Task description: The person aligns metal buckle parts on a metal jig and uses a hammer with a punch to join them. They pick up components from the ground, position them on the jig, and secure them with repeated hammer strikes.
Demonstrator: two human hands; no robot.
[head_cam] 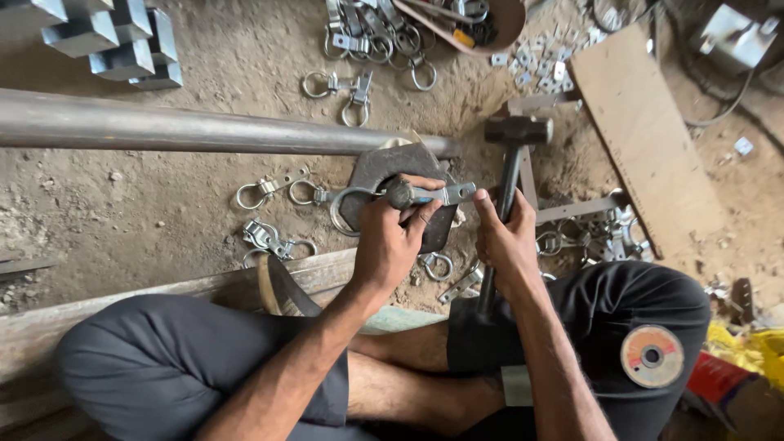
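Our left hand pinches a shiny metal ring clamp flat on a dark, worn steel block on the dusty dirt floor. Our right hand grips a black-handled sledgehammer. Similar clamps lie scattered beside a long smooth pipe.

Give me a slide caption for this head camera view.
Seated on dirt, left hand steadies a ring clamp on a metal block; right hand grips a hammer.

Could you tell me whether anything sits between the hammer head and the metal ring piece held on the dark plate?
Nothing visible does. The hammer in the right hand has its head up and to the right of the ring piece, which the left hand pins on the dark plate; only open ground lies between.
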